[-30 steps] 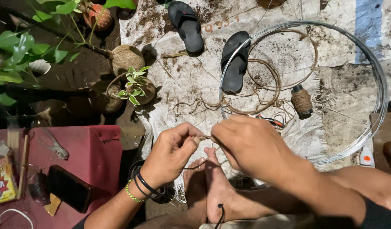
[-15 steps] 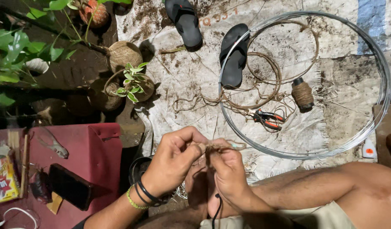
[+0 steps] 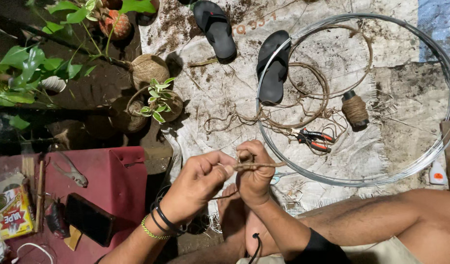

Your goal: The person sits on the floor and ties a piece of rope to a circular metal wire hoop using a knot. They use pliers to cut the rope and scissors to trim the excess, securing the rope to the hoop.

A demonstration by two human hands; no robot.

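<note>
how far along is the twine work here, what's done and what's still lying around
Done, by the look of it: two fibre-wrapped balls, one bare and one with a small plant. In hand: the left hand and right hand pinch a short twisted length of brown twine between them. Left: loose twine loops, a twine spool, red-handled pliers and wire hoop lie untouched on the sheet.
</note>
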